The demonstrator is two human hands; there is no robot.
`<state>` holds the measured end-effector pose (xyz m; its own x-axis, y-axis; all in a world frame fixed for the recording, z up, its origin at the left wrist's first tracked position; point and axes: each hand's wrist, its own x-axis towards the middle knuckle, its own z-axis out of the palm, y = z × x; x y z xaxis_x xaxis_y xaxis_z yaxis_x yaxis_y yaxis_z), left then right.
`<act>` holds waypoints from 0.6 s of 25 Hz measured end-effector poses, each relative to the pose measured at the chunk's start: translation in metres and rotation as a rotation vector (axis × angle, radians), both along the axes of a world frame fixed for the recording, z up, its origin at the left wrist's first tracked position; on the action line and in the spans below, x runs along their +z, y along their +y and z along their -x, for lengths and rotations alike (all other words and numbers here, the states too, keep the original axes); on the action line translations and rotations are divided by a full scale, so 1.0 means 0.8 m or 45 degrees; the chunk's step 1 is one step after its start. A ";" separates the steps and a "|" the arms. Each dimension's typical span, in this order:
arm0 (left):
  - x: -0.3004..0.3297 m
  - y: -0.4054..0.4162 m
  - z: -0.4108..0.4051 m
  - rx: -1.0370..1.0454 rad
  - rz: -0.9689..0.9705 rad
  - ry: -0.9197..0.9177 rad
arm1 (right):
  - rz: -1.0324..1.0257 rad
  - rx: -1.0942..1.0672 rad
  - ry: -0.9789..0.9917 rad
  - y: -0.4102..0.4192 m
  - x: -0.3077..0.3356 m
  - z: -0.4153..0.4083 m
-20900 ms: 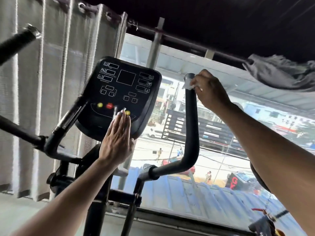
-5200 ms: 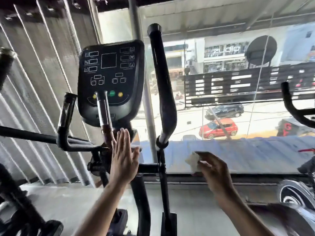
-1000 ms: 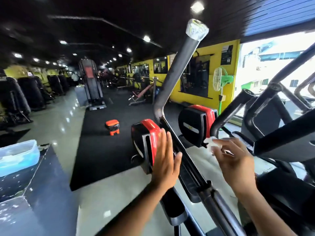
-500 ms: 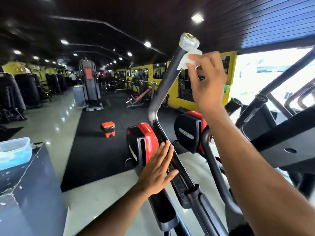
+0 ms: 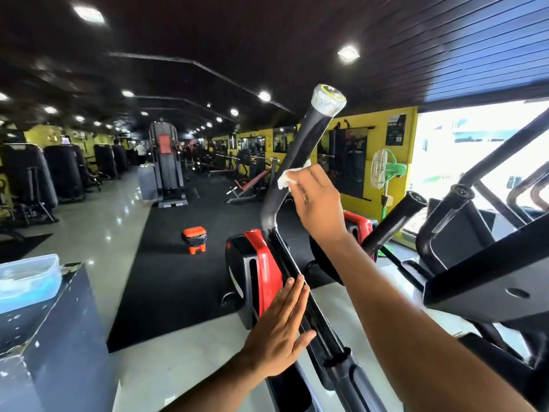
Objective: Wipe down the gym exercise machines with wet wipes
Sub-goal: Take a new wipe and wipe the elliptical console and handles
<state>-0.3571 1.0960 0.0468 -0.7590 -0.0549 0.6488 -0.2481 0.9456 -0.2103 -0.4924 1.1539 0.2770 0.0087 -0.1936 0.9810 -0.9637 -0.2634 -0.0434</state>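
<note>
Right hand [image 5: 319, 200] presses wipe [image 5: 285, 179] against handlebar [image 5: 300, 150].

A glossy pale floor [image 5: 98, 233] is running the length of the gym, reflecting the ceiling lights. A black mat [image 5: 178, 278] is lying on it, and an orange bin [image 5: 194, 239] lined with a black bag is sitting on the mat. Benches [image 5: 249, 185] are standing farther back on the mat. At the left a dark counter [image 5: 53, 337] is standing on the floor, carrying a clear tub [image 5: 28, 278] with blue contents at its top edge.
</note>
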 end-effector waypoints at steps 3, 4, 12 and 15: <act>0.004 -0.005 -0.002 0.001 0.037 -0.038 | -0.231 -0.054 0.039 -0.020 -0.032 0.004; 0.005 -0.006 -0.002 -0.005 0.040 -0.054 | -0.289 -0.056 0.031 -0.024 -0.038 0.004; 0.009 -0.007 -0.007 0.013 0.093 -0.086 | -0.605 0.006 0.092 -0.040 -0.064 0.006; 0.012 -0.009 -0.011 -0.001 0.116 -0.079 | -0.378 0.018 0.108 -0.016 -0.034 -0.003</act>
<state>-0.3484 1.0887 0.0562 -0.7980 0.0029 0.6027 -0.2310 0.9222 -0.3102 -0.4900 1.1414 0.2497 0.0931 -0.4712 0.8771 -0.9635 -0.2646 -0.0399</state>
